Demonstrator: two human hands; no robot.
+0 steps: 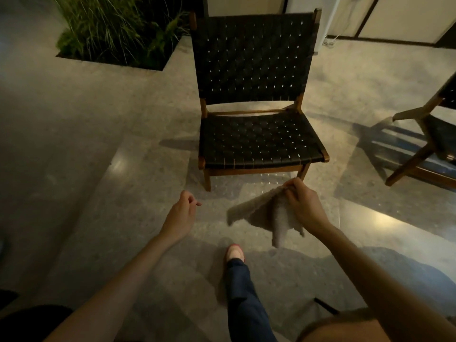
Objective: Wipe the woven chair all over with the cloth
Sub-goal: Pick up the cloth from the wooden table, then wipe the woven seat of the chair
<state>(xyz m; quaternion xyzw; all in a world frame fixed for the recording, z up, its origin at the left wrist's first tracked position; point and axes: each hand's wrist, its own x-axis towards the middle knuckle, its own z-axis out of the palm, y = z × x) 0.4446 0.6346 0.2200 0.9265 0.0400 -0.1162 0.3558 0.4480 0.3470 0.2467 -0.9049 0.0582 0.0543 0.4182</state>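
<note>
Two chairs stood on the floor (74, 144): the woven chair (256, 95) at 12 o'clock and a second chair (431, 134) at 3 o'clock, cut off by the frame edge. Planter grasses (118, 30) grew at 11 o'clock. The right hand (303, 203) pinched the cloth (266, 215), which hung just short of the seat. The left hand (181, 208) was at 7 o'clock, its fingers loosely curled.
</note>
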